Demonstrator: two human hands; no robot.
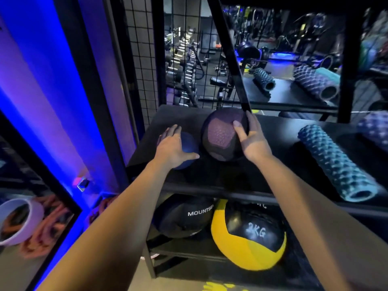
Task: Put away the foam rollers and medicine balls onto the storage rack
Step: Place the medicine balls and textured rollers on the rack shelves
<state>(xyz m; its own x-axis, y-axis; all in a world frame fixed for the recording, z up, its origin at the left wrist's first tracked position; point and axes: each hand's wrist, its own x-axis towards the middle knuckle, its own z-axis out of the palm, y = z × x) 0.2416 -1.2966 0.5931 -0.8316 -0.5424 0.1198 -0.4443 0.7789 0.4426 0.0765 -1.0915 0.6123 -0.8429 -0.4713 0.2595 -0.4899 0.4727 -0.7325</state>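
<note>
Left hand (173, 147) cups the small blue ball (189, 149); just right, touching it, right hand (251, 139) grasps the purple ball (222, 134).

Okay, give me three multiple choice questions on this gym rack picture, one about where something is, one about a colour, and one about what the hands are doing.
1. Where is the teal roller?
A. On the same shelf as the purple ball, to its right
B. On the bottom shelf
C. On the floor

2. What colours is the ball marked 2KG?
A. Red and white
B. Yellow and black
C. All blue

3. What is the left hand doing?
A. Hanging free of everything
B. Gripping the teal roller
C. Resting on the blue ball

Answers:
1. A: the roller lies on the middle shelf, right of the purple ball.
2. B: yellow panels meet a black one bearing the label.
3. C: its palm covers the blue ball, while the right hand cups the purple ball.
</note>
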